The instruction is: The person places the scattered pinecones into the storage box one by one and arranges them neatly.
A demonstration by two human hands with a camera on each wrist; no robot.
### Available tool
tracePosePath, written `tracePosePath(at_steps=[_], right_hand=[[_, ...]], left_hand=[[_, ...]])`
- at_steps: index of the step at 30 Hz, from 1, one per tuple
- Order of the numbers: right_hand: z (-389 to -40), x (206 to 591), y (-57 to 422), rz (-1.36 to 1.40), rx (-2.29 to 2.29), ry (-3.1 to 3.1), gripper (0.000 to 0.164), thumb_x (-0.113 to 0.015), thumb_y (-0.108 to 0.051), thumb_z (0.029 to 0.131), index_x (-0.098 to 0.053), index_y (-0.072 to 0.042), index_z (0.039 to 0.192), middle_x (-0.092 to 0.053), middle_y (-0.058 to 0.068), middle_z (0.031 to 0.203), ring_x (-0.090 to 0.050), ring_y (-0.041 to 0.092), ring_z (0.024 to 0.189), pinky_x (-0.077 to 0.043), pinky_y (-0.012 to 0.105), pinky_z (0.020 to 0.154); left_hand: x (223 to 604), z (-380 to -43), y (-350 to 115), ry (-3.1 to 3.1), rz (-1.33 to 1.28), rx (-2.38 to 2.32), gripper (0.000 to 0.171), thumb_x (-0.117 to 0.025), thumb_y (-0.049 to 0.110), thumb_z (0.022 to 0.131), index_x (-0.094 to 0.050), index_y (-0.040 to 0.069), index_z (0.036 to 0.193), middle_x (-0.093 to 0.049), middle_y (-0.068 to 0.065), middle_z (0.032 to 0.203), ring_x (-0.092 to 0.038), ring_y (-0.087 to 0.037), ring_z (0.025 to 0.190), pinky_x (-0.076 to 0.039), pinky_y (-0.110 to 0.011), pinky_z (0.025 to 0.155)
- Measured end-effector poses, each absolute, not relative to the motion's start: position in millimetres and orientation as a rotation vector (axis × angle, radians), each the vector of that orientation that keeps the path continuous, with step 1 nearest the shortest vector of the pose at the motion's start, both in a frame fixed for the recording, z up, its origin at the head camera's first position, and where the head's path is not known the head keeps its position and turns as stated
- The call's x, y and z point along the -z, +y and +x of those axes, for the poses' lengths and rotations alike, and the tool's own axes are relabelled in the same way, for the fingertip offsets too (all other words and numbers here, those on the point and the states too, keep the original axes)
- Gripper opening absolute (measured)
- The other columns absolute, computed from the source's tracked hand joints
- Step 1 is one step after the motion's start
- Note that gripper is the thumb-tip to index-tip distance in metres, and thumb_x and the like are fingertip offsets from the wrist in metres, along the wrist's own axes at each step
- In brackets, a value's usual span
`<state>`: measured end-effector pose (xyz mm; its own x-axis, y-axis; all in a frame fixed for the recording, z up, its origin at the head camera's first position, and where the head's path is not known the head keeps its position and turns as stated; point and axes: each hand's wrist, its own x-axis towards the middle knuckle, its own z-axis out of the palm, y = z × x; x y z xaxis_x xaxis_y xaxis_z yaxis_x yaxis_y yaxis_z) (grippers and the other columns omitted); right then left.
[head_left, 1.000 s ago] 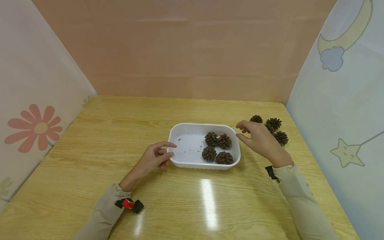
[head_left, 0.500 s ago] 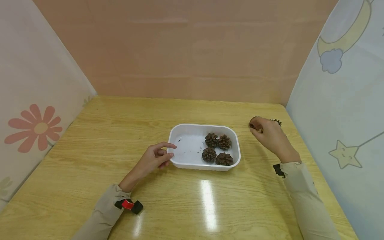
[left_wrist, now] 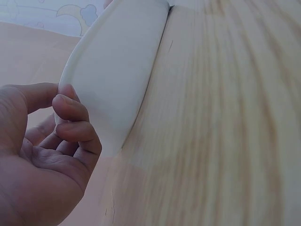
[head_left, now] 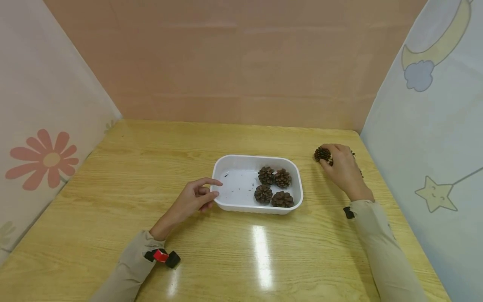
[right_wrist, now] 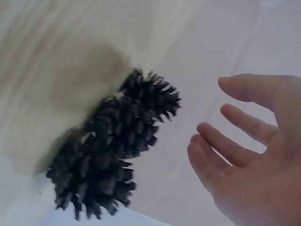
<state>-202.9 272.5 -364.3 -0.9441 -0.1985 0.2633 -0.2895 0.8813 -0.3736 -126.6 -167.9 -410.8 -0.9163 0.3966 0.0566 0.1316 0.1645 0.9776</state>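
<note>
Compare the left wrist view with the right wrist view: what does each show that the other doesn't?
Only the left wrist view shows the left hand at the rim of the white tray, with a moon-and-cloud print behind.

Only the right wrist view shows the right hand, fingers spread apart from a cluster of pine cones.

Both show part of the wooden tabletop.

Head view: right grip (head_left: 344, 171) mostly hides 3 pinecones (right_wrist: 123, 125); right-wrist view: blurred.
</note>
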Motion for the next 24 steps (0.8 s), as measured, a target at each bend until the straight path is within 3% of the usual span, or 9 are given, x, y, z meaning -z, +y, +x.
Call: tracePosePath(at_steps=[6, 12, 20, 24], right_hand=[[-209.8, 376.5, 279.5, 0.428, -0.518, -2.911, 0.064, -0.068, -0.009, 0.094, -0.038, 0.004, 0.148, -0.034, 0.037, 0.147, -0.027, 0.055, 0.136, -0.026, 0.074, 0.102], [-214.4, 386.0, 284.6, 0.424, -0.547, -2.967, 0.061, -0.064, -0.013, 0.097, -0.037, 0.005, 0.148, -0.033, 0.035, 0.148, -0.026, 0.057, 0.134, -0.021, 0.075, 0.104], [-213.1, 386.9, 283.3, 0.332, -0.636, -2.946, 0.051, -0.068, -0.013, 0.095, -0.045, 0.005, 0.137, -0.034, 0.035, 0.143, -0.031, 0.053, 0.131, -0.032, 0.070, 0.099], [-211.5, 386.4, 282.0, 0.334, -0.657, -2.884, 0.034, -0.065, -0.007, 0.096, -0.054, 0.005, 0.125, -0.051, 0.030, 0.130, -0.049, 0.048, 0.117, -0.042, 0.063, 0.091]], left_hand=[[410.0, -126.6, -167.5, 2.226, 0.489, -1.830, 0.031, -0.065, 0.013, 0.098, -0.061, -0.003, 0.125, -0.059, -0.011, 0.065, -0.048, -0.012, 0.049, -0.042, -0.025, 0.045], [410.7, -127.1, -167.6, 2.226, 0.488, -1.833, 0.031, -0.065, 0.013, 0.098, -0.061, -0.003, 0.125, -0.059, -0.011, 0.064, -0.048, -0.012, 0.049, -0.041, -0.024, 0.045], [410.9, -127.1, -168.4, 2.233, 0.499, -1.834, 0.031, -0.065, 0.012, 0.098, -0.062, -0.004, 0.124, -0.059, -0.012, 0.064, -0.047, -0.011, 0.049, -0.041, -0.024, 0.044], [411.0, -127.3, -167.5, 2.239, 0.502, -1.828, 0.030, -0.064, 0.012, 0.098, -0.062, -0.003, 0.125, -0.059, -0.013, 0.064, -0.047, -0.012, 0.050, -0.041, -0.026, 0.045]])
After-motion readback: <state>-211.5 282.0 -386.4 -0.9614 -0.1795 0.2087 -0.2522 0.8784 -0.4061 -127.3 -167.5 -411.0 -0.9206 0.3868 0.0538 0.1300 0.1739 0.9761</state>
